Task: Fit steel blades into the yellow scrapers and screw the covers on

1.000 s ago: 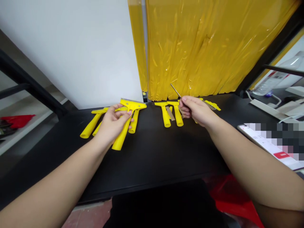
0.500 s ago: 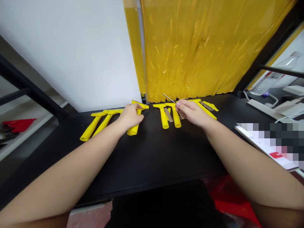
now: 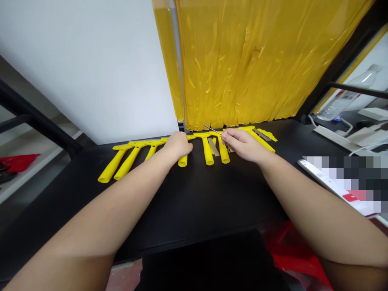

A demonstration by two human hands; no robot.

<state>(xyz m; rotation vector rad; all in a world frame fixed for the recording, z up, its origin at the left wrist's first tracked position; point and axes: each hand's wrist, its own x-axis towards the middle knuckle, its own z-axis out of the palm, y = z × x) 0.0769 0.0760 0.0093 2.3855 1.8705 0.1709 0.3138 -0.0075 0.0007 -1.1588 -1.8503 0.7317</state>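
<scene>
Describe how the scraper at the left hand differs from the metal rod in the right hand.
The scraper is yellow; the metal rod is silvery. The scraper has a thick handle, while the rod is slim. The left hand covers much of the scraper, but the rod sticks out beyond the right hand. Each touches a hand.

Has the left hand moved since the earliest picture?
Yes: the left hand has moved rightward, closer to the lower left corner of the yellow curtain.
</scene>
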